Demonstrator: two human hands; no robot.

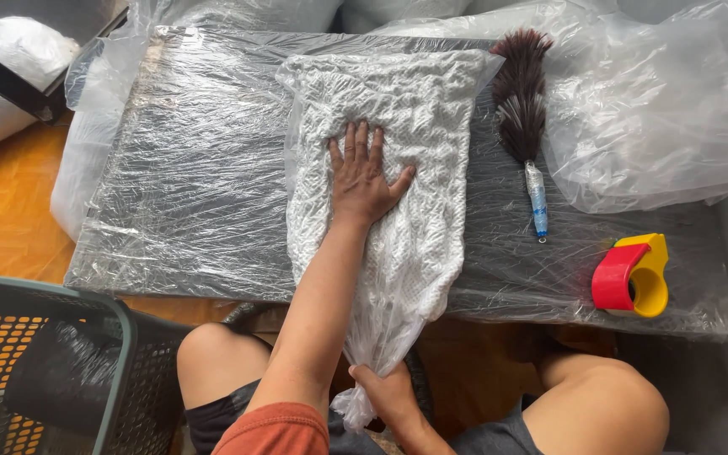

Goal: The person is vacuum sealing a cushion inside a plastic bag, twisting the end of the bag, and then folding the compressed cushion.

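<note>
Pressing air from the bagged white textile [398,168]: left hand [364,177] flat, right hand [389,392] clamping the neck (sealing seems next).

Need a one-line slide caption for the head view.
Left hand presses flat on a bagged white textile atop a plastic-wrapped table; right hand grips the bag's gathered end.

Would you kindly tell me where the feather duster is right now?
In the head view, the feather duster lies on the plastic-wrapped table, right of the bagged white fabric and above the red-and-yellow tape dispenser.
</note>
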